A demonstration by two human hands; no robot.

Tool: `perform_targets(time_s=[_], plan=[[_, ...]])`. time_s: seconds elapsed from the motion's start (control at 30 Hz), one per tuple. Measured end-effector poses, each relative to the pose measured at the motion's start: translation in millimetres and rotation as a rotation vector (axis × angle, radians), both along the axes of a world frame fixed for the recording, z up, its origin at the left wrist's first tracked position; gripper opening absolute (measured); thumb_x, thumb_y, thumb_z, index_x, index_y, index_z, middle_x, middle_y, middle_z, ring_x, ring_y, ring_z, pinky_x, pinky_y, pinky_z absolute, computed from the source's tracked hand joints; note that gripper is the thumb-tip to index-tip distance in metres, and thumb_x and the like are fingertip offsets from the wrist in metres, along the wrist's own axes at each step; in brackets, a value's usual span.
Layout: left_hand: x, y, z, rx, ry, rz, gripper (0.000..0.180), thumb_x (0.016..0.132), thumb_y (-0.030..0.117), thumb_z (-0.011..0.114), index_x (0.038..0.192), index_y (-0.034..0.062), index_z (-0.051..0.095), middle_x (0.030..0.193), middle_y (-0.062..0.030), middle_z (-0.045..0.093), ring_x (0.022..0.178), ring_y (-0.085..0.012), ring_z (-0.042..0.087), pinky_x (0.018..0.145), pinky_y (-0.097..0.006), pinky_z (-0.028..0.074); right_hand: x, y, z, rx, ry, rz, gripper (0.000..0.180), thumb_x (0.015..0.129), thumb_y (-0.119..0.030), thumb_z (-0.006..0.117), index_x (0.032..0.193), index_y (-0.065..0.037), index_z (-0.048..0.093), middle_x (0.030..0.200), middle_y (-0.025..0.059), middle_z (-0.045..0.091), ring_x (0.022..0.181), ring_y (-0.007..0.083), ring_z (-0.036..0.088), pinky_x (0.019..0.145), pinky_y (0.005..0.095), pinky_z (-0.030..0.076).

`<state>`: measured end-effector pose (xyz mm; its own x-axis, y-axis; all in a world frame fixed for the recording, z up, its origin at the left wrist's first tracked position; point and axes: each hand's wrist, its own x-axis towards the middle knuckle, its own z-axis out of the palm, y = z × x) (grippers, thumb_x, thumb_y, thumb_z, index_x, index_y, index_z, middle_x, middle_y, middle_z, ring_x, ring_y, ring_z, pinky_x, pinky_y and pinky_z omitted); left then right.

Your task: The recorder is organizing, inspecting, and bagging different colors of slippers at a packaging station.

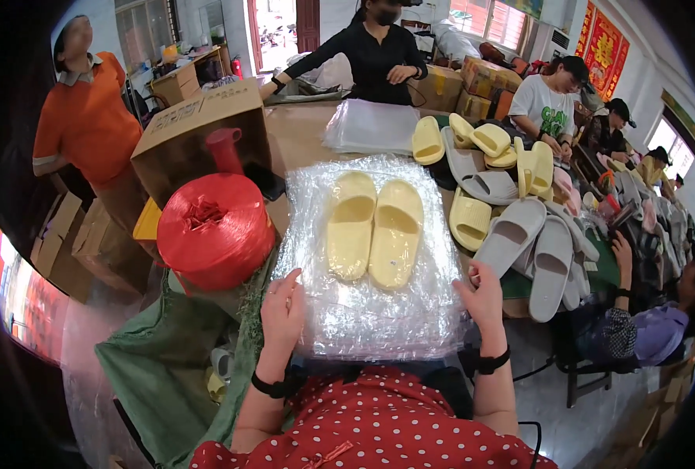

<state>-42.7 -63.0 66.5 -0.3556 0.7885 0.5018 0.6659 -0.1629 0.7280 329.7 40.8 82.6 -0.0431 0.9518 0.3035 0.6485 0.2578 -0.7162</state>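
Note:
Two pale yellow slippers [395,242] lie side by side, toes away from me, apparently inside a clear plastic bag. Beneath them is a thick stack of shiny clear plastic bags [371,332]. My left hand [283,310] is at the stack's left edge, its fingers loosely bent and apart. Across from it, my right hand [482,301] is at the right edge, with thumb and forefinger apart. Both hands are close to the plastic; whether the fingertips press on it I cannot tell. Neither hand visibly holds anything.
A big roll of red plastic twine [214,234] stands at left, before an open cardboard box [199,133]. Loose yellow and grey slippers [512,234] are heaped at right. More clear bags [371,125] lie at the far side. Several people stand or sit around.

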Motion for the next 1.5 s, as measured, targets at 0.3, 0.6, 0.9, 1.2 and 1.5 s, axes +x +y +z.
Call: perform_targets(time_s=[0.3, 0.6, 0.9, 1.2, 1.5], plan=[[4.5, 6.2, 27.0, -0.132, -0.143, -0.103, 0.058, 0.084, 0.004, 0.065, 0.141, 0.0158, 0.057, 0.077, -0.0067, 0.061, 0.066, -0.0172, 0.055, 0.065, -0.032, 0.048, -52.1, -0.8, 29.8, -0.221, 0.094, 0.16, 0.058, 0.087, -0.015, 0.072, 0.138, 0.001, 0.048, 0.07, 0.0055, 0.065, 0.066, 0.018, 0.062, 0.066, 0.0335, 0.049], [-11.5, 24.1, -2.9, -0.163, -0.587, -0.222, 0.043, 0.092, -0.002, 0.053, 0.132, 0.0088, 0.063, 0.09, -0.008, 0.072, 0.07, -0.0095, 0.061, 0.063, -0.025, 0.048, -23.5, 28.4, 11.0, -0.396, 0.458, 0.244, 0.061, 0.087, -0.004, 0.062, 0.143, 0.001, 0.038, 0.085, 0.0079, 0.069, 0.069, 0.0112, 0.059, 0.06, 0.0248, 0.047], [-20.7, 29.0, 30.1, -0.565, -0.615, -0.263, 0.041, 0.1, 0.032, 0.054, 0.121, -0.0021, 0.061, 0.091, -0.0117, 0.072, 0.072, -0.0137, 0.066, 0.064, -0.027, 0.05, -30.0, 21.5, 21.2, -0.595, 0.334, 0.146, 0.056, 0.089, -0.024, 0.075, 0.13, 0.006, 0.052, 0.088, 0.0097, 0.073, 0.076, 0.0124, 0.066, 0.064, 0.0253, 0.049], [-29.7, 32.7, 24.3, -0.424, -0.403, -0.32, 0.02, 0.087, 0.016, 0.072, 0.095, -0.0018, 0.074, 0.077, 0.0001, 0.069, 0.067, -0.0058, 0.056, 0.059, -0.023, 0.043, -15.2, 24.2, 27.7, -0.512, 0.48, 0.362, 0.019, 0.089, -0.018, 0.073, 0.093, 0.0, 0.071, 0.077, 0.0012, 0.069, 0.069, 0.0064, 0.059, 0.065, 0.023, 0.045], [-20.5, 26.5, 74.2, -0.389, -0.71, -0.354, 0.022, 0.09, 0.011, 0.066, 0.107, 0.0008, 0.074, 0.089, -0.0017, 0.075, 0.052, 0.0013, 0.042, 0.045, -0.019, 0.031, -1.1, 27.9, 65.2, -0.55, 0.738, 0.5, 0.034, 0.091, -0.006, 0.068, 0.123, -0.001, 0.061, 0.096, 0.0058, 0.073, 0.056, -0.0005, 0.044, 0.049, 0.0158, 0.033]])
